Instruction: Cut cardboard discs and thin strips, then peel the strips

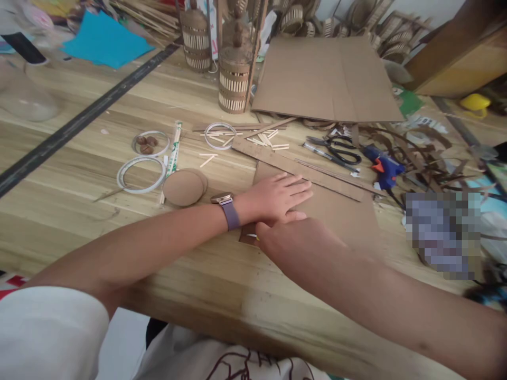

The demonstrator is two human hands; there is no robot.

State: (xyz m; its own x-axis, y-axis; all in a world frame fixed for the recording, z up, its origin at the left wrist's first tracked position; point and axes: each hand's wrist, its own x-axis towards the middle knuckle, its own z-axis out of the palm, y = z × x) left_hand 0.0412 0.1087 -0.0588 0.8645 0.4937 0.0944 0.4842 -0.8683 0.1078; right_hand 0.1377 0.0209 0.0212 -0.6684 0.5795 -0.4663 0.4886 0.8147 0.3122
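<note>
My left hand (279,198), with a watch (227,208) on its wrist, lies flat with spread fingers on a brown cardboard sheet (344,216). Just below it, my right hand (291,243) is closed near the sheet's lower left corner. Something small and yellow (257,238) shows at its fingers; the rest of what it holds is hidden. Narrow cardboard strips (273,158) lie across the sheet's upper part. Left of my hands are two round cardboard discs (184,187).
Tape rings (141,174), small wooden sticks (267,138), black scissors (340,150) and a blue glue gun (388,168) lie around the sheet. Behind stand lantern-like models (233,84) and a large cardboard piece (325,79). Brown strips (428,153) are heaped at the right.
</note>
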